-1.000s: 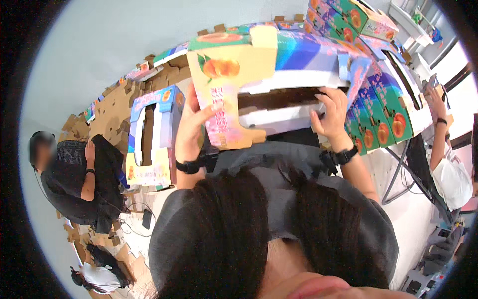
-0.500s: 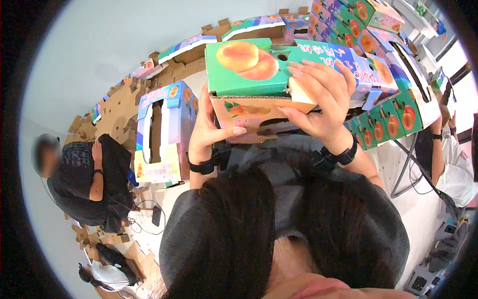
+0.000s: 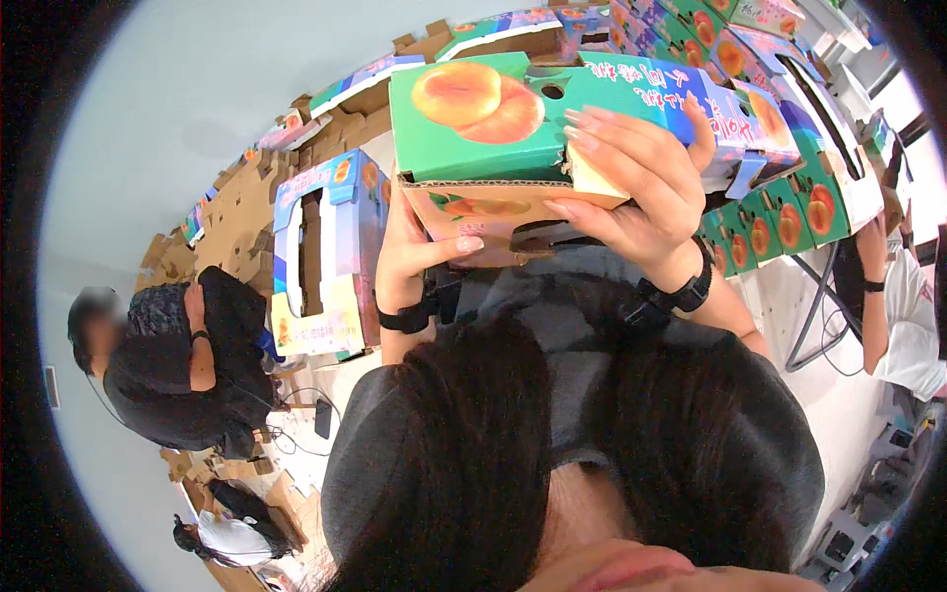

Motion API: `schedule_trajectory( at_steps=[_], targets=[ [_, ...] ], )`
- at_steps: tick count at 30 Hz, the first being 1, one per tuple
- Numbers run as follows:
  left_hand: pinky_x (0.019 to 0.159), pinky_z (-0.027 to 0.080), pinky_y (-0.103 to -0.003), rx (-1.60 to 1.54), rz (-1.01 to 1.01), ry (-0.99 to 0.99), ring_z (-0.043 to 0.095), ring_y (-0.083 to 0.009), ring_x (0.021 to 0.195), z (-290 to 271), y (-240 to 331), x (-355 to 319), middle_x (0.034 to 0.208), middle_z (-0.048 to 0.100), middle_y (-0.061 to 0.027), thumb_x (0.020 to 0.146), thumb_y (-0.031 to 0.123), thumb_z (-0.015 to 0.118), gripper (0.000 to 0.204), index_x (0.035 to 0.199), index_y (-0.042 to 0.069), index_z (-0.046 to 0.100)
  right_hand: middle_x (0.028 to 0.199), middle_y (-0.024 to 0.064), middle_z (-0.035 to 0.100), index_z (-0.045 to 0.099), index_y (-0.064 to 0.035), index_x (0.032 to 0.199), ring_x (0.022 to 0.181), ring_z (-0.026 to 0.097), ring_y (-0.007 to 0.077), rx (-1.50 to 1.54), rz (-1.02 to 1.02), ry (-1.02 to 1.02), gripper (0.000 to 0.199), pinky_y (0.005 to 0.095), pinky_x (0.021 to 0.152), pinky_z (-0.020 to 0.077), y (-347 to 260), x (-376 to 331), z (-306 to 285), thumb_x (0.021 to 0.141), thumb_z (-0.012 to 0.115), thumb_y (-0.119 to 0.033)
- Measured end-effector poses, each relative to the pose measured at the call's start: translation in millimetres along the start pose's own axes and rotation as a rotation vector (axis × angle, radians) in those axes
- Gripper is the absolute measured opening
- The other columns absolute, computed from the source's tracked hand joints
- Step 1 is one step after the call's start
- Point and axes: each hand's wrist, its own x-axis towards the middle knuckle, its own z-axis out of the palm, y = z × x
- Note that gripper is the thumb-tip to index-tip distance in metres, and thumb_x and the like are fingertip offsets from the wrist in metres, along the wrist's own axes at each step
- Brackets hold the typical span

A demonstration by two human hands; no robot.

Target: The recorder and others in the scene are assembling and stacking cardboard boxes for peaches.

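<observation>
Held up in front of my chest is a green and blue cardboard fruit box (image 3: 483,109) with peach pictures on it. My left hand (image 3: 419,257) is closed on its near left side, thumb lying across the peach-coloured face and the other fingers hidden behind the box. At the box's near edge, a cream flap (image 3: 595,180) sits under my right hand (image 3: 646,178). The fingers of that hand curl over the top while its thumb presses from below. A dark slot (image 3: 552,235) shows in the near face.
To the left stands another fruit box (image 3: 355,227) with a long slot. Flattened brown cardboard (image 3: 222,212) lies behind it. More peach boxes (image 3: 789,222) line the right, above a dark metal leg (image 3: 819,311). People are at the left (image 3: 158,345), lower left (image 3: 237,538) and right (image 3: 908,316).
The box and both hands sit slightly higher in view, and the box's left end has shifted a little left. My grip looks much the same.
</observation>
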Motion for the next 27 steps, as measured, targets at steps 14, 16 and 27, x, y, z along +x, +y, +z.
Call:
schedule_trajectory(
  at_steps=[14,16,27],
  targets=[
    [0.094,0.045,-0.034,-0.015,0.019,0.007,0.056,-0.0195,0.108,3,-1,-2,0.117,0.057,-0.0094,0.059,0.014,0.087,0.085,0.129,0.000,0.041,0.093,-0.0025,0.073,0.072,-0.0173,0.097,0.093,0.068,0.0171,0.030,-0.018,0.024,0.037,0.0485,0.116,0.0159,4,-1,1,0.069,0.080,-0.041],
    [0.095,0.044,-0.035,0.003,0.019,0.029,0.055,-0.0199,0.110,2,-4,0,0.119,0.056,-0.0095,0.058,0.015,0.087,0.088,0.130,0.000,0.039,0.098,-0.0012,0.072,0.072,-0.0183,0.095,0.097,0.066,0.0201,-0.012,-0.051,0.036,0.035,0.0475,0.114,0.0207,9,2,1,0.068,0.081,-0.039],
    [0.095,0.045,-0.033,-0.032,0.011,-0.012,0.057,-0.0200,0.109,-2,-3,0,0.119,0.059,-0.0110,0.058,0.011,0.086,0.083,0.129,-0.001,0.044,0.119,0.0092,0.066,0.060,-0.0068,0.119,0.106,0.061,0.0289,0.127,0.024,-0.007,0.061,0.0474,0.105,0.0337,14,0,-2,0.075,0.071,-0.049]
  ],
)
